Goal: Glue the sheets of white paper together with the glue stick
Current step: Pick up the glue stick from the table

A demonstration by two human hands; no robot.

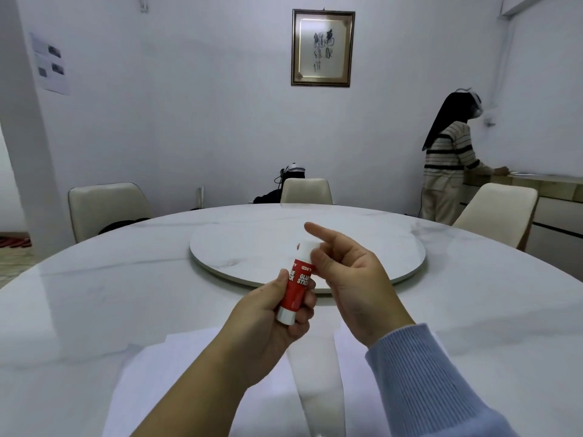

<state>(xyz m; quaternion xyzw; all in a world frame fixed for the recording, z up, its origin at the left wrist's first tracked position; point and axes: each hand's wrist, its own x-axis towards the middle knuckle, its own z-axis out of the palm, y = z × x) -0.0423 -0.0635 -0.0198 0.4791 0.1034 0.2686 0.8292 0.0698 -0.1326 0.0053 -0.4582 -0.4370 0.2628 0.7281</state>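
Note:
A red glue stick with a white cap and white base is held upright above the table. My left hand is wrapped around its red body. My right hand pinches the white cap at the top, with the index finger pointing out. Below my hands lie white paper sheets: one on the left and another on the right, with a strip of table between them. My forearms hide part of both sheets.
The round white marble table carries a raised turntable in its middle. Cream chairs stand around the far side. A person in a striped top stands at a counter at the right.

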